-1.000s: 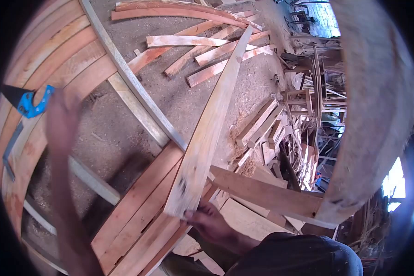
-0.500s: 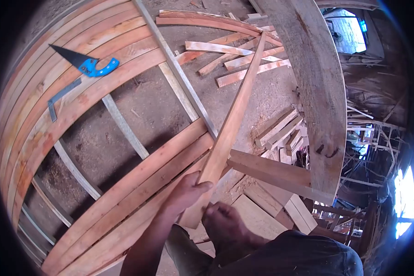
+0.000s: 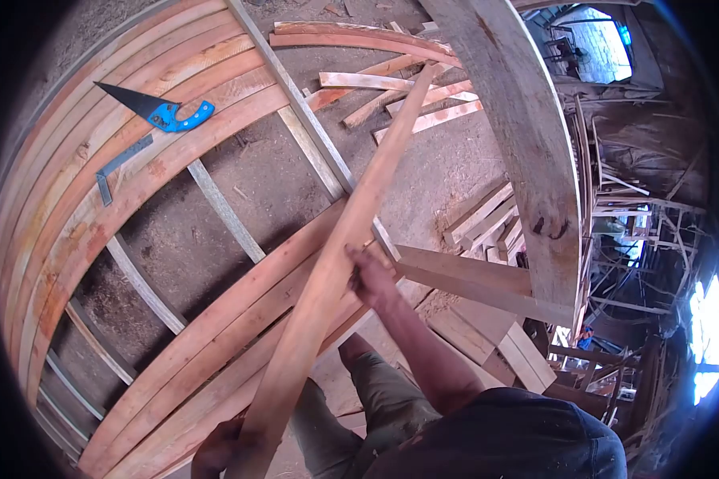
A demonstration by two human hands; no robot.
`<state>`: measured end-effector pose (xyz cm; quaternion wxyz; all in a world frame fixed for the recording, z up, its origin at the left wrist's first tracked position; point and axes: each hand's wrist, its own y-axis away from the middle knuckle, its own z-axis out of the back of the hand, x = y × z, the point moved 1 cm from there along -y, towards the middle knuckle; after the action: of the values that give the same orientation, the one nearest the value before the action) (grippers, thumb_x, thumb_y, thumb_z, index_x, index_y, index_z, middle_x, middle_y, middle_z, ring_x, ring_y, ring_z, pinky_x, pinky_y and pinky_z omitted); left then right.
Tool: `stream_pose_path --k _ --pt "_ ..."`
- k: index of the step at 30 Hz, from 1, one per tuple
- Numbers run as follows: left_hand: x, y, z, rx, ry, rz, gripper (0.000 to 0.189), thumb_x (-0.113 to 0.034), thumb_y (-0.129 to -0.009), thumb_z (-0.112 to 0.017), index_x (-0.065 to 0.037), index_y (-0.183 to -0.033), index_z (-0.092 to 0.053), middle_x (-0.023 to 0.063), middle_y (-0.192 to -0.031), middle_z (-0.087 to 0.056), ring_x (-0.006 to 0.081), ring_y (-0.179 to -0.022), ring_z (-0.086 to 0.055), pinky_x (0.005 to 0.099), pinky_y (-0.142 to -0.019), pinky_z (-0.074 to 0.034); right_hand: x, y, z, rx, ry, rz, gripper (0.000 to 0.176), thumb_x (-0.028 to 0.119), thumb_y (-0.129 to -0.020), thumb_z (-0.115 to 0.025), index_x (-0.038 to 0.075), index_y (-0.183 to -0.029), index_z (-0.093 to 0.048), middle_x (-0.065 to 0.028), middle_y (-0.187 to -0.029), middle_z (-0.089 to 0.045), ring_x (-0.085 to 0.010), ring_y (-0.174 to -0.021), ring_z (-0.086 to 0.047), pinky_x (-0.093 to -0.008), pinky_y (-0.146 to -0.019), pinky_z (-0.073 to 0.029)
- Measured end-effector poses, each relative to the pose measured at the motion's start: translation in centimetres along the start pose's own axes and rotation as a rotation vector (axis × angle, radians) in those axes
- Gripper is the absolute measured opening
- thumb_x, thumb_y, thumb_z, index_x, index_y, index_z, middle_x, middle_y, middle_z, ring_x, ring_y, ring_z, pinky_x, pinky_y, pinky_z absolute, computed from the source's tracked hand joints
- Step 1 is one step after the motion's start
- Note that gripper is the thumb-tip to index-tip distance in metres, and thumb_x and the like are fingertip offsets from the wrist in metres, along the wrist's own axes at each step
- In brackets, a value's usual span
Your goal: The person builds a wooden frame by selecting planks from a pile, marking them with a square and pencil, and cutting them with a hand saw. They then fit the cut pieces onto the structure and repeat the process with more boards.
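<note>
A long wooden plank [image 3: 327, 267] slants from the bottom of the head view up toward the top centre. My left hand [image 3: 222, 449] is closed around its near end, low in the picture. Farther up, my right hand [image 3: 369, 274] grips the plank's right edge, with its fingers partly hidden. The plank passes over several long boards [image 3: 240, 311] laid side by side on a wooden frame. Past these, a handsaw with a blue handle [image 3: 168, 114] and a metal square [image 3: 120, 168] lie on more boards to the upper left.
Loose wood strips [image 3: 367, 81] lie on the dusty floor [image 3: 447, 164] at the top. A wide beam [image 3: 527, 152] runs down the right side, joined by a crosspiece [image 3: 463, 275]. Short offcuts [image 3: 483, 215] are stacked below the beam. A narrow batten [image 3: 295, 96] crosses the boards.
The plank has slid toward me and to the lower left. My left hand has moved down to its near end, while my right hand has moved up along it.
</note>
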<state>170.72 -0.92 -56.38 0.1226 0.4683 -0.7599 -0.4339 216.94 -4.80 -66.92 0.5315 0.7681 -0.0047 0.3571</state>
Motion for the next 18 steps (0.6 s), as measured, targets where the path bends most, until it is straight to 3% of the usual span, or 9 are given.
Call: stream_pose_path --k 2,5,7,10,12,13,15,18 --pt "0.1 2.4 1.4 -0.169 -0.161 0.075 0.068 -0.04 -0.096 -0.073 0.008 -0.141 -0.056 0.0141 -0.124 -0.07 0.0211 -0.115 -0.066 0.0359 -0.102 -0.051 -3.7 3.3 -2.7 0.015 0.037 -0.029 0.028 0.028 -0.102 -0.069 0.009 -0.121 -0.063 -0.004 -0.108 -0.073 -0.0149 -0.089 -0.073 -0.0305 -0.076 -0.061" --pt "-5.6 1.7 1.4 -0.504 -0.45 -0.063 0.068 -0.039 -0.097 -0.071 0.006 -0.145 -0.053 0.022 -0.132 -0.067 0.0291 -0.12 -0.066 0.0357 -0.105 -0.05 -9.7 9.8 -6.4 0.114 0.076 -0.234 0.032 0.027 -0.1 -0.072 0.011 -0.127 -0.064 -0.0024 -0.113 -0.073 -0.0155 -0.098 -0.072 -0.0344 -0.089 -0.059" --pt "-8.4 -1.0 1.4 -0.8 -0.725 -0.24 0.074 -0.046 -0.097 -0.069 0.007 -0.145 -0.051 0.0287 -0.138 -0.062 0.0379 -0.126 -0.063 0.0415 -0.109 -0.048 -14.1 14.0 -8.5 0.237 -0.001 -0.348 0.035 0.026 -0.099 -0.073 0.012 -0.129 -0.064 -0.0025 -0.116 -0.073 -0.0163 -0.103 -0.07 -0.0353 -0.092 -0.059" --pt "-15.2 -7.6 -1.2 -0.825 -0.899 -0.474 0.084 -0.049 -0.093 -0.073 0.008 -0.148 -0.046 0.0291 -0.142 -0.059 0.0415 -0.132 -0.057 0.0473 -0.113 -0.044 -21.1 18.8 -9.6 0.405 -0.005 -0.564 0.042 0.028 -0.099 -0.073 0.012 -0.136 -0.06 -0.0044 -0.122 -0.07 -0.0191 -0.109 -0.07 -0.0395 -0.094 -0.059" --pt "-18.6 -12.9 -4.4 -0.838 -1.05 -0.556 0.094 -0.051 -0.088 -0.077 0.007 -0.152 -0.041 0.0281 -0.142 -0.059 0.0408 -0.129 -0.058 0.0479 -0.111 -0.045 -23.6 22.1 -10.6 0.49 0.052 -0.557 0.042 0.027 -0.099 -0.072 0.012 -0.136 -0.06 -0.0061 -0.128 -0.067 -0.0184 -0.109 -0.068 -0.0382 -0.095 -0.059" --pt "-19.8 -15.1 -6.1 -0.851 -1.129 -0.584 0.101 -0.053 -0.085 -0.08 0.006 -0.154 -0.037 0.0274 -0.142 -0.058 0.0404 -0.127 -0.06 0.048 -0.109 -0.046 -23.5 24.0 -12.0 0.387 0.091 -0.433 0.041 0.026 -0.099 -0.071 0.012 -0.135 -0.06 -0.006 -0.128 -0.066 -0.0183 -0.109 -0.067 -0.0384 -0.094 -0.059" --pt "-21.7 -17.8 -9.8 -0.84 -1.174 -0.499 0.118 -0.056 -0.075 -0.086 0.004 -0.159 -0.029 0.0241 -0.138 -0.059 0.0369 -0.125 -0.061 0.0477 -0.103 -0.051 -24.8 25.5 -12.0 0.426 0.125 -0.468 0.04 0.024 -0.1 -0.068 0.011 -0.136 -0.059 -0.006 -0.13 -0.066 -0.0183 -0.11 -0.067 -0.039 -0.094 -0.058" --pt "-20.4 -20.0 -13.1 -0.927 -1.374 -0.3 0.122 -0.057 -0.068 -0.09 0.001 -0.157 -0.03 0.0201 -0.135 -0.06 0.0348 -0.123 -0.063 0.0474 -0.098 -0.054 -26.2 25.0 -9.8 0.503 0.17 -0.561 0.039 0.021 -0.101 -0.065 0.01 -0.138 -0.058 -0.0059 -0.132 -0.065 -0.0183 -0.113 -0.067 -0.04 -0.095 -0.057"
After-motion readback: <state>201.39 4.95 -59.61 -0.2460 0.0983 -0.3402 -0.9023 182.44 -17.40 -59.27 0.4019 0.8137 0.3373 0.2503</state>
